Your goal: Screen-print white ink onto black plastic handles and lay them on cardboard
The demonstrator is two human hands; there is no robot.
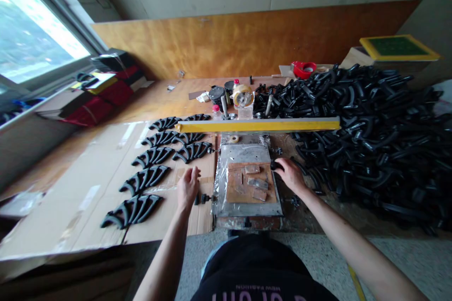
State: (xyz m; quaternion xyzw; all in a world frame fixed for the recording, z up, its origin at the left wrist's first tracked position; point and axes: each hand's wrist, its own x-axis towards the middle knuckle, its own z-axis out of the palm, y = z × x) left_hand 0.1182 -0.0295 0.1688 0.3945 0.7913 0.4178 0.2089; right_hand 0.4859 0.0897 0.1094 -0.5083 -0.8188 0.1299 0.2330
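Down at the very bottom, the person's dark printed shirt (261,273) leans in over the bench, and both bare hands are right there on the work! The left hand (188,188) hangs open, fingers loosely curled, holding nothing, just above a small black clamp knob (202,199) at the edge of the jig. The right hand (290,175) rests with its fingers curled over a black curved part (276,165) at the jig's right edge. That looks like a narrow hold on the part, but the fingers hide most of it, so I can't swear to it.

Between the hands sits a metal jig (243,153) wrapped in clear plastic, with a brown board (236,188) on top carrying small tan pads (257,183). Over to the left, a cardboard sheet (70,207) carries 8 neat clusters of black arched parts (144,178) in 2 columns. Over to the right, a huge heap of black curved parts (363,150) spills across the bench.

Farther up, a yellow bar (257,125) lies across the bench behind the jig, and beyond it stand a tape roll (243,96), a black canister (216,95) and a red tape dispenser (302,69). At the back, a plywood board (247,42) stands against the wall.
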